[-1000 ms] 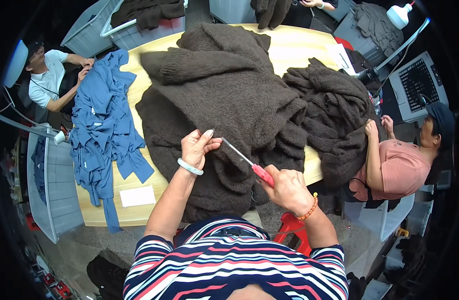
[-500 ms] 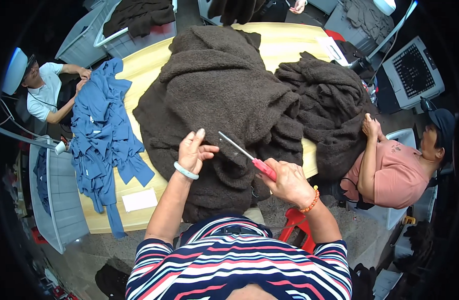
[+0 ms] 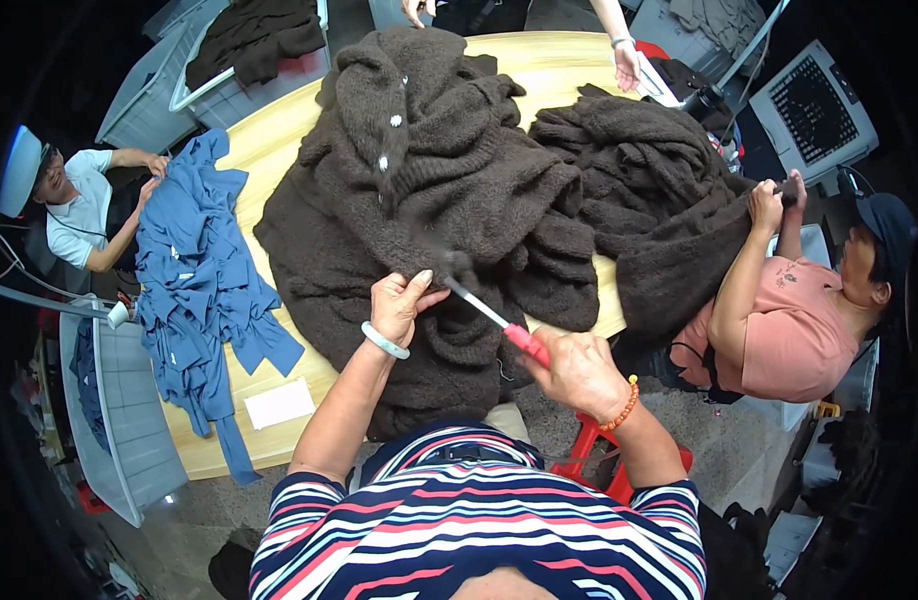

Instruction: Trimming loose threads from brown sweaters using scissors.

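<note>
Trimming at the near edge of the dark brown knitted cardigan point(image 3: 429, 190), both hands engaged.

I log the left hand point(image 3: 399, 305) pinching a fold of the cardigan, fingers clenched on the knit, white bangle at the wrist. The right hand point(image 3: 579, 370) is clenched round the red handle of the slim red-handled snips point(image 3: 499, 325); their long axis runs up and left from that hand, metal tip just beside the left fingertips at the pinched fold. I judge the left hand nearer the cut point. The cardigan lies heaped on the pale wooden table point(image 3: 279, 140), spread away from me; a blue garment pile point(image 3: 194, 270) sits well left.
</note>
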Available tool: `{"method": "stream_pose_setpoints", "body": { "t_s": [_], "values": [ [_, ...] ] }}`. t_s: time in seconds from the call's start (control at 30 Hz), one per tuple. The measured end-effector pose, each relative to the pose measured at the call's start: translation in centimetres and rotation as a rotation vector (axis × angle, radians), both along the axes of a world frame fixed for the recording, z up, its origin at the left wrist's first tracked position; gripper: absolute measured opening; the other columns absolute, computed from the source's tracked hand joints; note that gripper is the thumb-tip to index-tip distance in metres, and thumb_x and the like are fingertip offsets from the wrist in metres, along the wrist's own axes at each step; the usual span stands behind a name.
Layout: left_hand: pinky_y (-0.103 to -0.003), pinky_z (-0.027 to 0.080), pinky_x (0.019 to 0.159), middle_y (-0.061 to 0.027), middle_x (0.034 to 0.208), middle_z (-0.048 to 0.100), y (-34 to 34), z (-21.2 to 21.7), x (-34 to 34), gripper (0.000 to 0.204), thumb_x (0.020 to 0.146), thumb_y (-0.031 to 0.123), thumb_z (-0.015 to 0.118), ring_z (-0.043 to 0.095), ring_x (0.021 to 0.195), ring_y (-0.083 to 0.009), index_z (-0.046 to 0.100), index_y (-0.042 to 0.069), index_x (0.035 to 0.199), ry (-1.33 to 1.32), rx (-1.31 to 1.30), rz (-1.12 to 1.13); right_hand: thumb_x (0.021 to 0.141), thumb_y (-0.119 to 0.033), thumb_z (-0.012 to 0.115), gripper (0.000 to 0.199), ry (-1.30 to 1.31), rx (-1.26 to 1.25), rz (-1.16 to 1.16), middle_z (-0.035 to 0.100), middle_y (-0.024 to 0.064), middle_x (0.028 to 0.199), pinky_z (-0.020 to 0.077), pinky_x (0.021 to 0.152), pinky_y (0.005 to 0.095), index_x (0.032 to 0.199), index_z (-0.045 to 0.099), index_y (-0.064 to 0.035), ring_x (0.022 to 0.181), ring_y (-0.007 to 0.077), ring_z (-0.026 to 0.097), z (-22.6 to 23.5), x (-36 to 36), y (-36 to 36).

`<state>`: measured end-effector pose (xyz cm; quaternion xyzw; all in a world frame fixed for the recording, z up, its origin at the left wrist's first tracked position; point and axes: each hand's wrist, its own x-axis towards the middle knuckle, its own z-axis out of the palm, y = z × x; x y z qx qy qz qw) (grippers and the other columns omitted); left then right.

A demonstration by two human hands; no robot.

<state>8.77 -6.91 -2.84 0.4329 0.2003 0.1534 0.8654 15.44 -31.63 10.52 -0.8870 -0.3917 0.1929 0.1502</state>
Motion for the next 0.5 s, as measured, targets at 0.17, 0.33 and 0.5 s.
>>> {"method": "stream_pose_setpoints", "body": {
  "t_s": [0.17, 0.33, 0.5],
  "values": [
    [-0.041, 0.060, 0.079, -0.0147, 0.095, 0.068, 0.1, -0.1, -0.5, 0.018, 0.096, 0.011, 0.058, 0.069, 0.090, -0.0270, 0.057, 0.000, 0.081, -0.051, -0.020, -0.007, 0.085, -0.030, 0.066, 0.026, -0.040, 0.058, 0.003, 0.062, 0.0177, 0.067, 0.0508, 0.063, 0.0458, 0.090, 0.060, -0.0052, 0.068, 0.0373, 0.064, -0.3, -0.2, -0.2],
    [-0.032, 0.062, 0.059, -0.0156, 0.099, 0.066, -0.9, 2.8, -1.1, 0.024, 0.095, 0.025, 0.061, 0.071, 0.082, -0.0322, 0.050, 0.004, 0.099, 0.182, -0.144, -0.132, 0.086, -0.028, 0.065, 0.023, 0.007, 0.059, 0.050, 0.063, 0.0180, 0.068, 0.0509, 0.064, 0.0470, 0.091, 0.056, -0.0068, 0.069, 0.0374, 0.064, -0.7, -0.5, -1.6],
    [-0.031, 0.061, 0.058, -0.0161, 0.097, 0.065, -4.0, 2.7, 0.3, 0.028, 0.091, 0.018, 0.066, 0.071, 0.079, -0.0315, 0.055, -0.005, 0.101, 0.253, -0.078, -0.229, 0.085, -0.025, 0.065, 0.021, -0.068, 0.138, -0.063, 0.062, 0.0175, 0.067, 0.0511, 0.061, 0.0471, 0.092, 0.057, -0.0080, 0.067, 0.0367, 0.064, -1.3, -0.6, -3.0]
  ]
}}
